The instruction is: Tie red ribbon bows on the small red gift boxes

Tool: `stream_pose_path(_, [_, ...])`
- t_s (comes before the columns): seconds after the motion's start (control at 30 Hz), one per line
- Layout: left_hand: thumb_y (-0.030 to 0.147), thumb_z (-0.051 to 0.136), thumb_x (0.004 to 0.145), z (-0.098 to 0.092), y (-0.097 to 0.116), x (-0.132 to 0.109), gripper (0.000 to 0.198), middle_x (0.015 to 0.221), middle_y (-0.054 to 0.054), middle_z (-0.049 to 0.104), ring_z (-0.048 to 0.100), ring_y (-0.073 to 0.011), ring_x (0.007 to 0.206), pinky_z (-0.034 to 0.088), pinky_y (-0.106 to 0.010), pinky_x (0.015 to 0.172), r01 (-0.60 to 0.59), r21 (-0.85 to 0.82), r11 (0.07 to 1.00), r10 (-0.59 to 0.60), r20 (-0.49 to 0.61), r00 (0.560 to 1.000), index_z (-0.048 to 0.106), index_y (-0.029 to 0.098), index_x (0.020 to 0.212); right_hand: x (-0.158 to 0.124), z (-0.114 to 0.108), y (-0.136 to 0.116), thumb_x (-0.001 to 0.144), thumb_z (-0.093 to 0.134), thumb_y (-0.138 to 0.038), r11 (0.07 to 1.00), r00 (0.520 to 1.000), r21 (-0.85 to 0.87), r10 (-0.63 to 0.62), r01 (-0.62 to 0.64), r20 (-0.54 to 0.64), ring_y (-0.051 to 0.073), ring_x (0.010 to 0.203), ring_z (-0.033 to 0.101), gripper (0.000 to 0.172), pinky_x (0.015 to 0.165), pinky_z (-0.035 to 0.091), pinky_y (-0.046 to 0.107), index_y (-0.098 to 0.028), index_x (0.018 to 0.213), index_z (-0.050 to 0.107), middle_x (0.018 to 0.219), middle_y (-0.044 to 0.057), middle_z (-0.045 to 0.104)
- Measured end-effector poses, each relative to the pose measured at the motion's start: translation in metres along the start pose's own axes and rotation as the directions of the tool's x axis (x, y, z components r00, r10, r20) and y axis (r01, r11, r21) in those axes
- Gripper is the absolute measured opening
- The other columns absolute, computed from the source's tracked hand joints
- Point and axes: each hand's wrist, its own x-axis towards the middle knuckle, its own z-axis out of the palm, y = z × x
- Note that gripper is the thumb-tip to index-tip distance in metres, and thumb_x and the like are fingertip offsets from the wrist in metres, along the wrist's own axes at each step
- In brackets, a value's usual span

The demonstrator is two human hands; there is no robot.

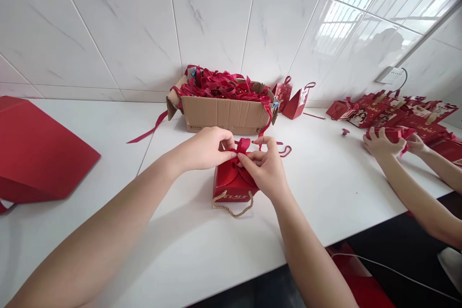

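Observation:
A small red gift box (pixel 231 187) with a twisted gold rope handle (pixel 234 211) hanging at its near side sits on the white table before me. On its top, a red ribbon (pixel 243 145) stands up in a loop. My left hand (pixel 218 147) pinches the ribbon from the left, thumb and fingers together. From the right, my right hand (pixel 265 163) pinches it close to the same spot, with its index finger raised and bent. The two thumbs nearly meet over the middle of the lid. Fingers hide part of the ribbon's knot.
Behind the gift box stands a cardboard box (pixel 220 114) heaped with red ribbons. Two red cone-like boxes (pixel 299 102) stand beside it. A large red shape (pixel 43 149) lies at left. On the right, a co-worker's hands (pixel 384 144) hold a red box near several red gift bags (pixel 375 108).

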Motion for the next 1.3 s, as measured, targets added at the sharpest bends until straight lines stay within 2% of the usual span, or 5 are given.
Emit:
stream_pose_path(0.27, [0.026, 0.058, 0.076, 0.000, -0.001, -0.002, 0.007, 0.086, 0.000, 0.070, 0.063, -0.0149, 0.075, 0.047, -0.026, 0.062, -0.053, -0.127, 0.990, 0.054, 0.003, 0.999, 0.058, 0.020, 0.079, 0.001, 0.004, 0.004, 0.081, 0.062, -0.037, 0.993, 0.996, -0.085, -0.085, 0.084, -0.005, 0.018, 0.068, 0.067, 0.018, 0.059, 0.048, 0.027, -0.022, 0.091, 0.057, 0.072, 0.002, 0.070])
stream_pose_path(0.4, [0.027, 0.061, 0.076, 0.001, -0.003, -0.002, 0.018, 0.089, -0.001, 0.071, 0.065, -0.0157, 0.075, 0.049, -0.028, 0.065, -0.060, -0.178, 0.982, 0.071, 0.057, 0.996, 0.056, 0.021, 0.091, 0.002, 0.004, 0.005, 0.080, 0.063, -0.038, 0.988, 0.996, -0.132, -0.085, 0.082, -0.016, 0.019, 0.071, 0.067, 0.019, 0.062, 0.051, 0.030, -0.019, 0.083, 0.064, 0.075, 0.006, 0.071])
stream_pose_path(0.8, [0.024, 0.064, 0.074, 0.008, -0.003, 0.001, 0.008, 0.083, 0.001, 0.068, 0.063, -0.0141, 0.077, 0.050, -0.026, 0.066, -0.185, -0.139, 0.973, 0.179, -0.053, 0.982, 0.059, 0.019, 0.077, 0.002, 0.001, 0.005, 0.079, 0.064, -0.039, 0.977, 0.993, -0.207, -0.075, 0.055, -0.089, 0.011, 0.052, 0.047, 0.021, 0.052, 0.042, 0.027, -0.020, 0.080, 0.073, 0.073, 0.003, 0.069])
stream_pose_path(1.0, [0.024, 0.063, 0.076, 0.016, -0.003, 0.006, 0.008, 0.075, 0.001, 0.065, 0.060, -0.0118, 0.070, 0.046, -0.024, 0.061, -0.229, -0.151, 0.962, 0.210, -0.130, 0.969, 0.058, 0.018, 0.074, 0.006, -0.003, 0.010, 0.080, 0.063, -0.040, 0.968, 0.987, -0.236, -0.119, 0.090, -0.111, 0.012, 0.055, 0.049, 0.022, 0.056, 0.044, 0.029, -0.021, 0.083, 0.074, 0.075, 0.003, 0.068])
stream_pose_path(1.3, [0.018, 0.056, 0.076, 0.019, -0.002, 0.005, 0.003, 0.080, 0.003, 0.064, 0.057, -0.0115, 0.072, 0.044, -0.023, 0.063, -0.268, -0.100, 0.958, 0.254, -0.135, 0.958, 0.055, 0.020, 0.078, 0.010, -0.006, 0.015, 0.083, 0.062, -0.035, 0.917, 0.963, -0.337, -0.256, 0.215, -0.081, 0.019, 0.086, 0.060, 0.018, 0.075, 0.049, 0.033, -0.022, 0.076, 0.072, 0.095, 0.006, 0.060])
